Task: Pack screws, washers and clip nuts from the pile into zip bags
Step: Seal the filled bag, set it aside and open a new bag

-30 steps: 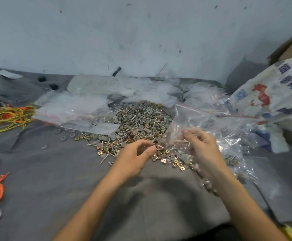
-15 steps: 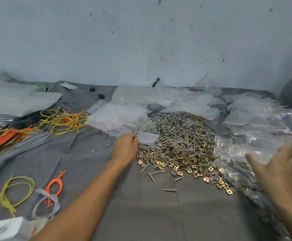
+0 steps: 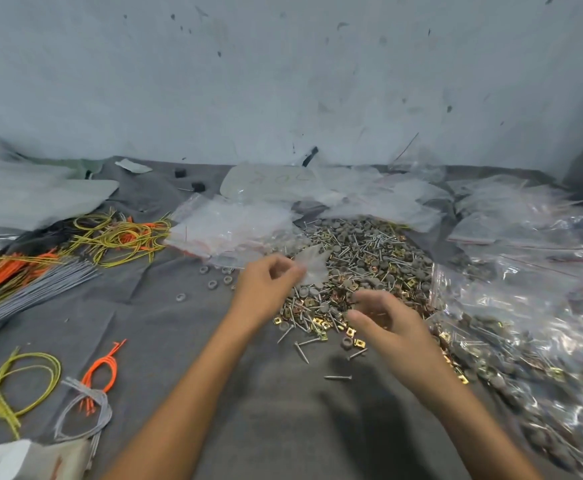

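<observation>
Left hand [image 3: 268,283]: thumb and fingertips curled in, pinching the corner of a small zip bag [image 3: 312,264]. So that one's definitely holding something.

Right hand [image 3: 389,318]: hovering palm-in over the near edge of the pile, fingers loosely bent and spread. It's a bit blurry, but I can't see anything in it, so it looks relaxed and not gripping.

Small zip bag: clear, looks empty, sticking out from the left hand's fingertips over the near-left part of the pile.

Pile [image 3: 366,261]: a big heap of screws, grey washers and gold clip nuts just past both hands. Most of the gold clip nuts [image 3: 319,323] sit along the near edge, between the two wrists.

Strays: one stray screw [image 3: 338,377] lies alone between the forearms, and a few loose washers [image 3: 211,284] sit just left of the left hand.

Filled zip bags [image 3: 525,344]: heaped to the right of the right hand, with hardware showing through the plastic.

Stack of empty zip bags [image 3: 234,226]: just beyond the left hand.

Far left of the left hand: tangled yellow and orange wires [image 3: 120,237] and a grey cable bundle [image 3: 23,296].

Surface: everything sits on a grey cloth [image 3: 179,341].
</observation>
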The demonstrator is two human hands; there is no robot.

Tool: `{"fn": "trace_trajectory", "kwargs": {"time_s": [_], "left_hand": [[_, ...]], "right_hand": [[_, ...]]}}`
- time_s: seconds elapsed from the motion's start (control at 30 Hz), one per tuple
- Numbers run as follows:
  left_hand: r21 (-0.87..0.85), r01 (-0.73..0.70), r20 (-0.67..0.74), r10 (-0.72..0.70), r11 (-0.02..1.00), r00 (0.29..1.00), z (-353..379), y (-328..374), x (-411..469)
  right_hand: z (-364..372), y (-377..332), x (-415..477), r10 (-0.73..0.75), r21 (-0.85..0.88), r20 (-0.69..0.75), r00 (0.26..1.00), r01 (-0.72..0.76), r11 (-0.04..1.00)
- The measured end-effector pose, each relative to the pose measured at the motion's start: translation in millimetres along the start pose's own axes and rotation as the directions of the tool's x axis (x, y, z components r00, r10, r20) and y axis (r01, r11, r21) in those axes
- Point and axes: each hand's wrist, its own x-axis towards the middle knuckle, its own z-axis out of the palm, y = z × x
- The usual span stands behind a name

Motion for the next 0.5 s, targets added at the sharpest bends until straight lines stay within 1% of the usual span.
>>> {"fn": "trace_trajectory", "kwargs": {"time_s": [0.07, 0.1, 0.13, 0.2, 0.23, 0.3, 0.33, 0.37, 0.43, 0.5], "left_hand": [[-0.182, -0.014, 0.03, 0.019, 0.983, 0.999, 5, 13, -32], [-0.252, -0.021, 0.048, 0.034, 0.967, 0.998, 7, 19, -48], [-0.309, -0.025, 0.065, 0.048, 0.951, 0.997, 7, 25, -64], [-0.383, -0.008, 0.078, 0.04, 0.924, 0.996, 2, 29, -88], [-0.39, 0.02, 0.085, 0.014, 0.921, 0.996, -3, 30, -96], [-0.413, 0.082, 0.142, -0.025, 0.907, 0.99, -19, 34, -107], [-0.455, 0.113, 0.187, -0.029, 0.883, 0.982, -26, 37, -112], [-0.48, 0.134, 0.228, -0.024, 0.867, 0.973, -33, 39, -116], [-0.445, 0.128, 0.257, -0.011, 0.886, 0.966, -42, 44, -124], [-0.363, 0.096, 0.246, -0.004, 0.927, 0.969, -44, 45, -132]], "right_hand": [[14, -16, 2, 0.032, 0.28, 0.066, 0.997, -0.049, 0.959], [20, -21, 0, 0.02, 0.377, 0.067, 0.998, -0.044, 0.925], [24, -25, -3, -0.006, 0.434, 0.05, 0.999, -0.016, 0.901], [25, -26, -13, -0.065, 0.43, 0.037, 0.997, 0.042, 0.902], [23, -26, -18, -0.092, 0.404, 0.073, 0.993, 0.054, 0.913], [14, -29, -26, -0.131, 0.347, 0.226, 0.965, 0.046, 0.937], [10, -32, -30, -0.141, 0.32, 0.294, 0.945, 0.041, 0.947], [6, -34, -32, -0.144, 0.295, 0.324, 0.935, 0.044, 0.955], [2, -37, -35, -0.146, 0.263, 0.306, 0.941, 0.064, 0.963], [1, -40, -40, -0.144, 0.283, 0.338, 0.93, 0.045, 0.958]]}}
